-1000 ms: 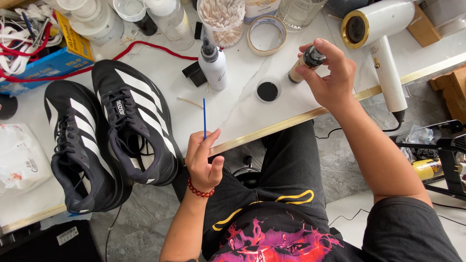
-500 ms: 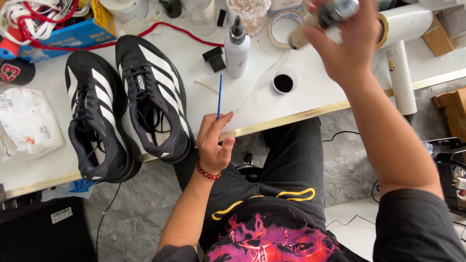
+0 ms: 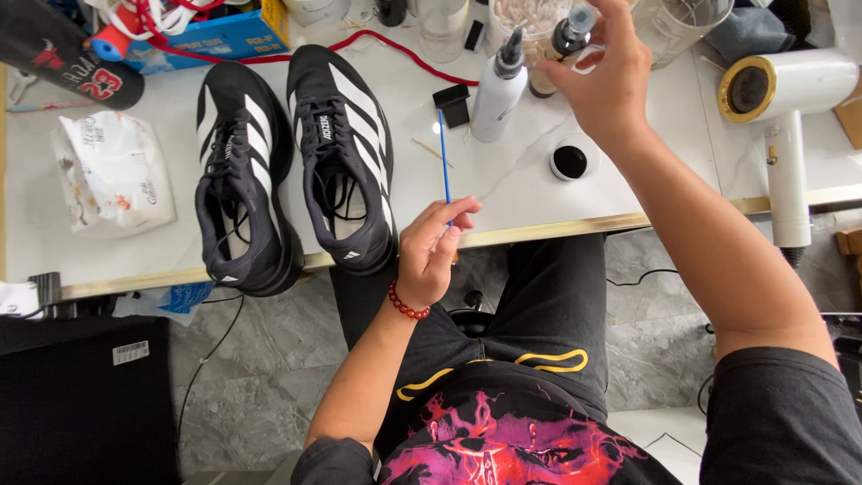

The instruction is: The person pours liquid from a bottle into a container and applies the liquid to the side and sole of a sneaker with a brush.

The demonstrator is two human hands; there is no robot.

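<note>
Mid-preparation, by the look of it: small dark-capped bottle [image 3: 567, 40] lifted clear of the tabletop [image 3: 521, 180] in the right hand [image 3: 603, 85], thin blue brush [image 3: 444, 157] pinched in the left hand [image 3: 433, 253]; painting itself not yet begun, judging by the brush tip held off any surface.

Right arm stretched forward and up over the far part of the tabletop, wrist bent, fingers [image 3: 620, 18] curled round the bottle, cap uppermost; grasping it, though the exact hold is partly hidden by the back of the hand. Left forearm raised from the lap, red bead bracelet [image 3: 406, 305] at the wrist, hand hovering at the near edge of the tabletop, fingers [image 3: 453, 216] closed on the lower end of the brush, shaft pointing away.

Small round dish with dark contents [image 3: 570, 162] lying below the right hand, white squeeze bottle [image 3: 498, 90] just beside; pair of black striped trainers [image 3: 296, 166] side by side to the left.

Next move, as a judgement: a steady hold on the bottle, and the brush tip brought toward the dish without brushing the trainers.
</note>
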